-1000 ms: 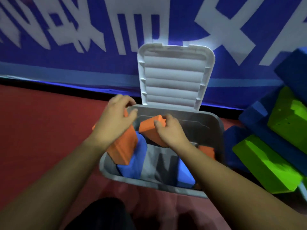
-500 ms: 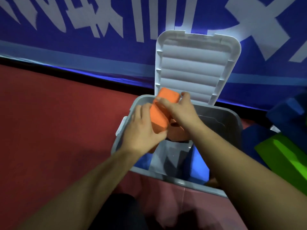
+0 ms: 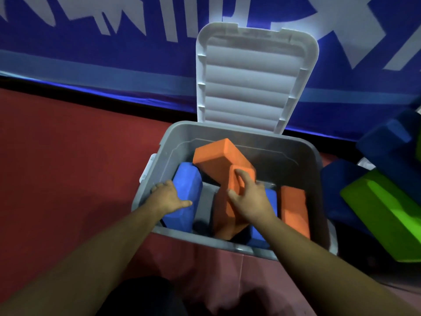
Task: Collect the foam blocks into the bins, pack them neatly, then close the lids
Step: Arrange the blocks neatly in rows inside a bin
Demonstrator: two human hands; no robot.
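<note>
The grey plastic bin [image 3: 284, 160] sits on the red floor [image 3: 68, 156], its white ribbed lid [image 3: 255, 76] standing open against the blue banner [image 3: 91, 65]. Five foam blocks are inside. A blue foam block [image 3: 189, 185] lies along the left wall, long axis running near to far, and the left hand [image 3: 169, 197] grips it, fingers bent over its outer edge and thumb across its top. A slanted orange foam block [image 3: 218, 156] leans at the back, its upper end towards the rear left corner. The right hand [image 3: 250, 199] holds a central orange foam block [image 3: 225, 213], which stands nearly on end and leans on the slanted one. A second blue block [image 3: 257, 238] lies beneath that wrist, and a flat orange block [image 3: 293, 208] runs near to far along the right wall. Green foam blocks [image 3: 382, 215] and dark blue foam blocks [image 3: 391, 142] are piled just right of the bin.
</note>
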